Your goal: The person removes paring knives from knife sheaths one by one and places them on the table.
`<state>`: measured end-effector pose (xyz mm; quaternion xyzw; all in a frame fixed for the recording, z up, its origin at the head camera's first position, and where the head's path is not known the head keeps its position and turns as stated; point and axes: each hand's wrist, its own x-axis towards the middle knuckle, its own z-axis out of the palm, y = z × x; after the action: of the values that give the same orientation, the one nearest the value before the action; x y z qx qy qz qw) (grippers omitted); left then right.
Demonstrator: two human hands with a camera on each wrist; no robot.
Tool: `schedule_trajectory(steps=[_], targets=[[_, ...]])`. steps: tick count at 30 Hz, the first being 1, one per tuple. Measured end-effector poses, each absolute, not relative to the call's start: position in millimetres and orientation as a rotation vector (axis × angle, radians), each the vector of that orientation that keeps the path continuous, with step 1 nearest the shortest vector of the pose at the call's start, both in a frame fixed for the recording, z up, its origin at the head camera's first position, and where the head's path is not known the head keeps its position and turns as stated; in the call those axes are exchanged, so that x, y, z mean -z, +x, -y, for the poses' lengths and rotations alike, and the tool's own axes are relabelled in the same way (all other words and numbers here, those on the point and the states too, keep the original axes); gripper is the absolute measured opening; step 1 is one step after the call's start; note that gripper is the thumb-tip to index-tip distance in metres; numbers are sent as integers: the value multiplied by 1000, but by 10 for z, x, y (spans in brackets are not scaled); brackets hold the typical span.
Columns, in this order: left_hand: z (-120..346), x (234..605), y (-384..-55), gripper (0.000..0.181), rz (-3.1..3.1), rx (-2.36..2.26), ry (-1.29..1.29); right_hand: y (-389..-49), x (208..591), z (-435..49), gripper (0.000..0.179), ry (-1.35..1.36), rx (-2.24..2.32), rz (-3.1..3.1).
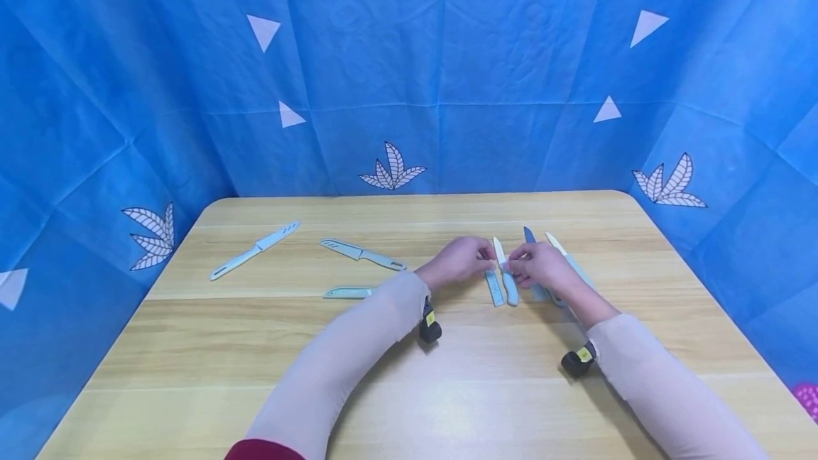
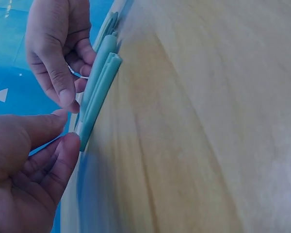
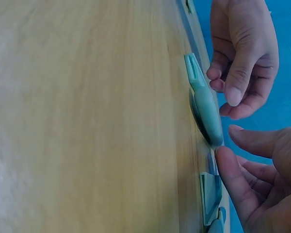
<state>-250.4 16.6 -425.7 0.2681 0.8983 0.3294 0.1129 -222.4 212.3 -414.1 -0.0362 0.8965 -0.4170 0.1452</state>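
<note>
A small knife [image 1: 510,289] with a pale blade and light blue-green handle lies between the two hands in the head view, its blade pointing to the back. Just left of it lies a narrow blue-green blade sheath [image 1: 494,288]. My left hand [image 1: 461,261] is beside the sheath's far end, thumb and forefinger slightly apart in the left wrist view. To the knife's right, my right hand [image 1: 543,265] has its fingertips close to the handle; its thumb and forefinger [image 3: 228,162] stand apart in the right wrist view. Whether either hand touches these things is unclear.
Right of my right hand lie a dark blue blade [image 1: 529,235], partly hidden, and another pale-bladed knife [image 1: 578,270]. Leftward on the wooden table [image 1: 192,360] are a long light blue knife [image 1: 255,250], a sheathed knife [image 1: 361,254] and a blue-green piece [image 1: 348,293] partly behind my sleeve.
</note>
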Motion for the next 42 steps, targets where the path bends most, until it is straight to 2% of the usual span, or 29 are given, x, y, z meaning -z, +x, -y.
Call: schedule_trajectory(steps=[14, 31, 42], targets=[[108, 4114, -2440, 14, -2571, -1090, 796, -2215, 4113, -2144, 31, -128, 1242, -2605], [643, 3972, -2318, 16, -2536, -1206, 677, -2179, 4122, -2112, 36, -135, 1277, -2591], [934, 3916, -2243, 18, -2632, -1120, 658, -2142, 4030, -2046, 37, -174, 1265, -2657]])
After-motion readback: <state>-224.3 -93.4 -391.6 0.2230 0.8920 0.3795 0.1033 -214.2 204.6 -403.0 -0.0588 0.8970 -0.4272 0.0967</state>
